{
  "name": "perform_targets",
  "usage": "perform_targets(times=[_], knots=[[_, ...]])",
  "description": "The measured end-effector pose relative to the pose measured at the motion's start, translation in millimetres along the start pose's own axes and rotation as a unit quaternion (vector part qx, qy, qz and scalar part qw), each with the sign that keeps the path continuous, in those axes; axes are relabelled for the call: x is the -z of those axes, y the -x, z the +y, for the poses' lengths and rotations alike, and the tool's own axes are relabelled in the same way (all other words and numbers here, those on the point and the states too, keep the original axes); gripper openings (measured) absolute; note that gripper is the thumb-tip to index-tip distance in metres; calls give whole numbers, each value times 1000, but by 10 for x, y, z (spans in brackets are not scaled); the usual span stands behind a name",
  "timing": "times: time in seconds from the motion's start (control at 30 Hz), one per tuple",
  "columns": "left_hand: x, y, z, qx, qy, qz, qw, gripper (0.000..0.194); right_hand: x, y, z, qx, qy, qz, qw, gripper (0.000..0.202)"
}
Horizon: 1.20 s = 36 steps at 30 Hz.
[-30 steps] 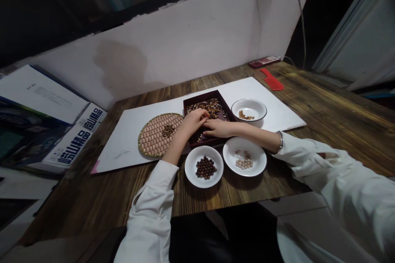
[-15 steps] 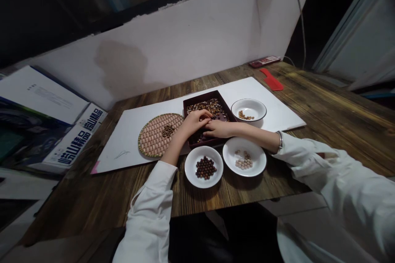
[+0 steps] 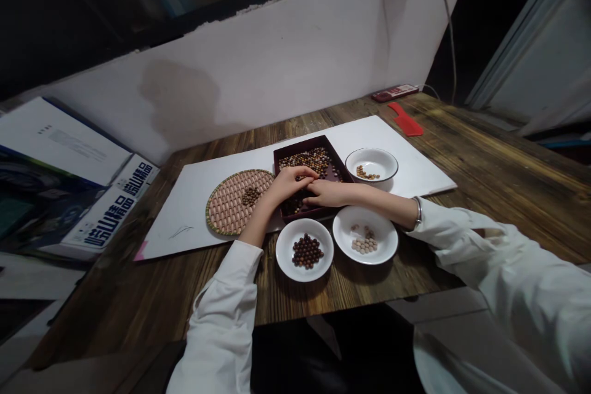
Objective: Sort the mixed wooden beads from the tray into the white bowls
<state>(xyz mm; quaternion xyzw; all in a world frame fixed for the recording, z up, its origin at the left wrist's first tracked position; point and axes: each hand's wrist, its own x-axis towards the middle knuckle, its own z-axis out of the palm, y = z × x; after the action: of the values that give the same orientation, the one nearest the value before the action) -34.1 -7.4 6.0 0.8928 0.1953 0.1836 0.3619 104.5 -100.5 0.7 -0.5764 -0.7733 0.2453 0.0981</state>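
A dark red tray (image 3: 344,170) holds many mixed beads (image 3: 305,160) in brown, yellow and pale tones. My left hand (image 3: 294,181) reaches over it with fingers bent, and my right hand (image 3: 325,192) meets it from the right, fingertips together. What the fingertips hold, if anything, is too small to make out. Dark brown beads (image 3: 307,251) lie in a white bowl (image 3: 285,266) in front of the tray. Beside it, another white bowl (image 3: 388,246) has pale beads (image 3: 365,242). Yellowish beads (image 3: 367,173) sit in a dark-rimmed bowl (image 3: 385,163) behind my right forearm.
A round woven mat (image 3: 226,209) with a small pile of brown beads (image 3: 251,196) lies left of the tray on a white board (image 3: 184,221). A red comb (image 3: 406,121) and a phone (image 3: 394,93) are at the back right. Printed boxes (image 3: 106,215) stand at the left.
Both hands stay together over the tray with hardly any movement. The view has shifted very slightly; the bowls and beads look the same.
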Motion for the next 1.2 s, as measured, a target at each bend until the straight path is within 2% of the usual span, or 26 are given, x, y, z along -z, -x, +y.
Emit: perform_targets(times=[0.2, 0.57, 0.7, 0.97, 1.2], knots=[[7, -9, -28, -2, 20, -6, 1000, 25, -43, -29, 57, 4, 4, 32, 999, 34], [28, -4, -55, -22, 86, -5, 996, 28, -1, 20, -4, 10, 37, 56, 998, 35], [27, 0, -39, -18, 60, 0, 998, 28, -2, 35, 9, 37, 16, 73, 997, 37], [16, -2, -6, -23, 28, 12, 999, 27, -20, 22, 40, 47, -7, 92, 995, 41], [29, 5, -33, -19, 56, 19, 998, 28, 19, 44, -34, 24, 55, 69, 996, 45]])
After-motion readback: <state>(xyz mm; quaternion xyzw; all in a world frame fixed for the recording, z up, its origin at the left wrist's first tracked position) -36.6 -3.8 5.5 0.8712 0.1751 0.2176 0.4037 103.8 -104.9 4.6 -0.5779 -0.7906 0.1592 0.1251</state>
